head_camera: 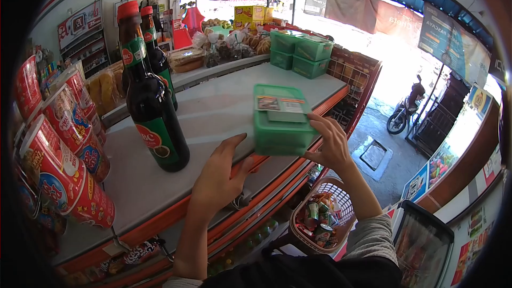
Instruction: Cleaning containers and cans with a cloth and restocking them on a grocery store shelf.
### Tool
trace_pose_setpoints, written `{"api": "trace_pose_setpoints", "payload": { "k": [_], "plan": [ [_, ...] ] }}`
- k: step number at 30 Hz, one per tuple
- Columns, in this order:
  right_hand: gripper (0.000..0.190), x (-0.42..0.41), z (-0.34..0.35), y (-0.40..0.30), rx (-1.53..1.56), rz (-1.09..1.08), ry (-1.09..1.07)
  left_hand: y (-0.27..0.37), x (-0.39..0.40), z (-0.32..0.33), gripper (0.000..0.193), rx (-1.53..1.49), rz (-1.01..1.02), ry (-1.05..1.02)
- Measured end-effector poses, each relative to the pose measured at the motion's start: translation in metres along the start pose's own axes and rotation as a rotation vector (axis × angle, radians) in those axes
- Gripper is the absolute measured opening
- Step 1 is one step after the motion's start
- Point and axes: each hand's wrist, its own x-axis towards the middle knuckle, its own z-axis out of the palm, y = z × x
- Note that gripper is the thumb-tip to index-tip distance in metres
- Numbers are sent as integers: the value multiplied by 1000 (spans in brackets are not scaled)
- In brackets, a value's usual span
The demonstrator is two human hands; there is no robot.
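Note:
My right hand [330, 142] grips the right side of a green translucent plastic box [282, 132]. A label with writing is on the box's lid, and the box is slightly blurred above the front edge of a grey metal shelf [216, 106]. To the left of the box, my left hand [222, 180] holds nothing, its fingers apart, over the shelf's orange front rail. At the shelf's far end stand several similar green boxes [312, 52], stacked in twos. Two dark glass bottles of ABC sauce [158, 128] with red caps stand upright left of my hands.
Pop Mie noodle cups [66, 184] are stacked at the left. Behind the shelf lie bagged snacks [236, 44] and breads. Below my right arm is a plastic basket [298, 238] holding cans and packets. A glass-topped freezer [424, 244] is at lower right; a motorcycle [406, 106] stands outside.

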Motion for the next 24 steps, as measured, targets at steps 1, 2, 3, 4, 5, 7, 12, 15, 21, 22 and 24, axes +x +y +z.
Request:
{"api": "trace_pose_setpoints", "payload": {
  "k": [1, 2, 3, 4, 5, 7, 12, 15, 21, 22, 24],
  "plan": [
    [81, -3, -4, 3, -2, 40, 11, -1, 0, 0, 45, -2, 4, 0],
    [81, -2, -10, 7, -7, 40, 13, -1, 0, 1, 45, 8, 10, -6],
    [83, 3, -18, 12, -49, 72, 36, -1, 0, 2, 45, 17, 15, -11],
    [86, 8, -23, 19, -90, 103, 58, 0, 0, 2, 45, 16, 16, -11],
    [82, 15, -25, 31, -104, 90, 111, 2, -1, 1, 45, 32, 5, -15],
    [80, 42, -30, 53, -166, 117, 151, 6, -2, 1, 45, 47, -8, -15],
    [76, 119, -10, 126, -169, 334, 65, -1, -2, 2, 44, 181, 48, 5],
    [74, 148, 14, 180, -417, 151, 34, -1, 1, 6, 43, 203, 28, 24],
    [73, 159, 70, 262, -525, 231, -102, 7, 3, 4, 43, 280, -28, -35],
    [73, 158, 72, 275, -517, 227, -92, 9, 4, 5, 43, 291, -30, -27],
    [72, 158, 81, 283, -477, 232, -27, 11, 3, 7, 39, 330, -54, -24]
  ]
}}
